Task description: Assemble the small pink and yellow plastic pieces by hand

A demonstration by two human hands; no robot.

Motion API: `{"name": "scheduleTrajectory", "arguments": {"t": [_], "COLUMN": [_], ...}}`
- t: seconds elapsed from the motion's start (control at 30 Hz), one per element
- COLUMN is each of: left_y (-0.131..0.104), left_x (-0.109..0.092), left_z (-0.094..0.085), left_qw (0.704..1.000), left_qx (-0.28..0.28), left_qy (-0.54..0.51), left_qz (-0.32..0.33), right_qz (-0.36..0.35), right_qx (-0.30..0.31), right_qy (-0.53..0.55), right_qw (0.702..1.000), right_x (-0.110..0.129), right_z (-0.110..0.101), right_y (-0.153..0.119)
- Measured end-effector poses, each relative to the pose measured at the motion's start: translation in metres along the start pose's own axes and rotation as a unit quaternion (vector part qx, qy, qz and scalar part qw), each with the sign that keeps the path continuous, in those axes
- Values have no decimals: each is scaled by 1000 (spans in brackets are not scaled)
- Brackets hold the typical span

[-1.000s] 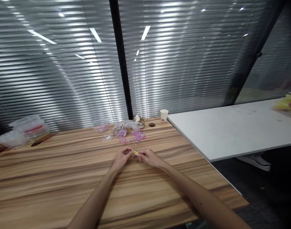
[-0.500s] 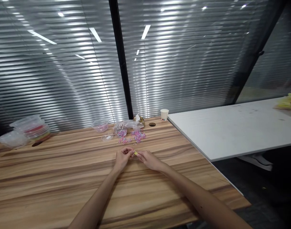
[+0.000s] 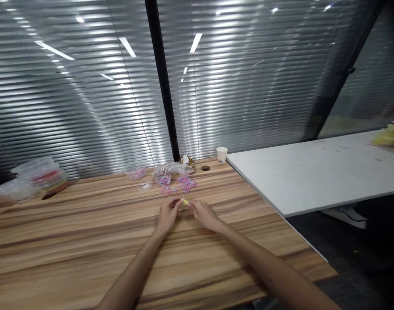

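Observation:
Between my two hands is a small yellow piece, too small to make out in detail. My left hand pinches its left end with thumb and fingertips. From the other side, the fingertips of my right hand close on its right end. Just beyond them, a tiny pale loop lies on the wooden table. Farther back is a loose pile of small pink, purple and pale blue pieces.
Behind the pile lie a clear plastic bag, a clear bowl and a clear lid. A paper cup stands near a cable hole. Bagged containers sit far left. A white table adjoins at right.
Both hands have shifted slightly, and the yellow piece is a little farther from me with more of it showing between the fingers. The view has moved slightly.

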State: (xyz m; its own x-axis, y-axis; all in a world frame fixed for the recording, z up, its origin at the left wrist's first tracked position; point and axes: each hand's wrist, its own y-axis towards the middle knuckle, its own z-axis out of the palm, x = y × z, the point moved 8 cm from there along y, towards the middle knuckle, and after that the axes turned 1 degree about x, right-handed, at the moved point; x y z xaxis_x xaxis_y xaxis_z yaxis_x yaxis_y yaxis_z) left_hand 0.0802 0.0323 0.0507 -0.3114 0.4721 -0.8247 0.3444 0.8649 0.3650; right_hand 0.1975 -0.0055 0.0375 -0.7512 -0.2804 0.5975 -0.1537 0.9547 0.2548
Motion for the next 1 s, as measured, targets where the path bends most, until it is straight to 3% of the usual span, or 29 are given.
{"name": "scheduleTrajectory", "arguments": {"t": [0.1, 0.2, 0.37, 0.57, 0.7, 0.83, 0.93, 1.0], "left_y": [-3, -5, 0, 4, 4, 5, 7, 5], "left_x": [-7, -3, 7, 11, 5, -8, -1, 10], "left_z": [7, 17, 28, 32, 29, 18, 3, -1], "left_qw": [988, 967, 938, 927, 939, 975, 999, 997], "left_qx": [23, 66, 128, 136, 124, 99, 41, 5], "left_qy": [123, 214, 292, 325, 298, 164, 20, -56], "left_qz": [85, 125, 133, 126, 120, 112, 22, -50], "right_qz": [59, 95, 105, 112, 111, 107, 91, 70], "right_qx": [-36, -44, -21, -7, -15, -43, -70, -92], "right_qy": [-27, -60, -99, -108, -106, -65, 2, 69], "right_qw": [997, 993, 989, 988, 988, 991, 993, 991], "right_x": [-17, -29, -30, -27, -29, -32, -29, -24], "right_z": [-9, -11, -6, -4, -5, -7, -12, -15], "right_y": [2, 3, 3, 2, 2, 2, 2, 2]}}
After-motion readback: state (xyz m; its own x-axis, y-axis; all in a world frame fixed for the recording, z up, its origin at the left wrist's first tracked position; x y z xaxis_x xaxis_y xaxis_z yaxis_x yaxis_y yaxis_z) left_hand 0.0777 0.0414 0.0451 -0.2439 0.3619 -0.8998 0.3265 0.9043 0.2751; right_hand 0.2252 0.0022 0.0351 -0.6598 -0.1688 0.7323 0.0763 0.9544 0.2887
